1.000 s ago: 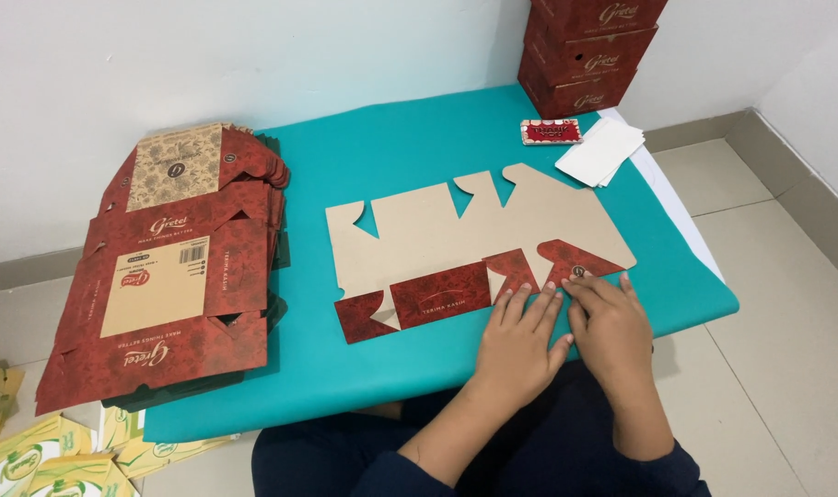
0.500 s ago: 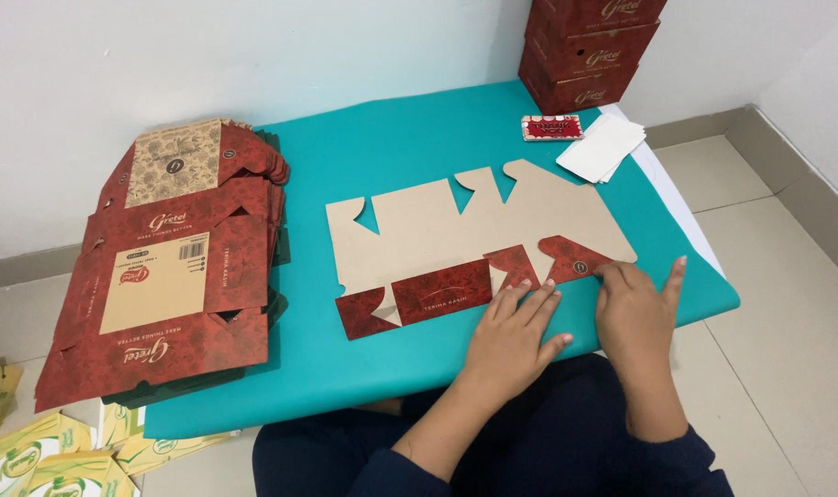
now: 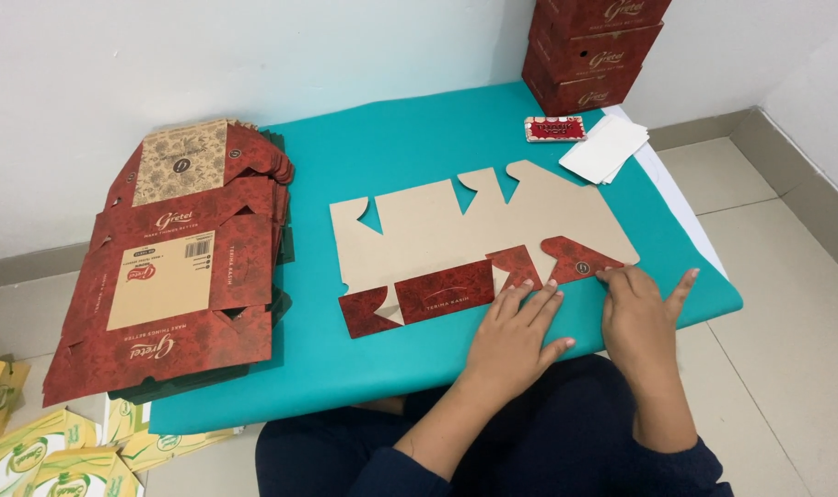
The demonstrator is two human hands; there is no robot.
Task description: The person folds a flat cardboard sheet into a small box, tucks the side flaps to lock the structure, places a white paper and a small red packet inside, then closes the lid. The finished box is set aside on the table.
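Two hands flat, not gripping | left hand (image 3: 516, 336), right hand (image 3: 638, 313) press flat box (image 3: 474, 239) (middle of frame) on teal table (image 3: 345, 359) | crooked fold if box slides

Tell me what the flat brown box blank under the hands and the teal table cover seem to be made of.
The flat brown box blank looks like thin cardboard: a matte, unprinted kraft inner face, die-cut edges, and folded-up flaps showing a printed red outer side. The teal table cover looks like matte cloth or felt, with no shine; which of the two cannot be told. Left hand and right hand press on the flaps.
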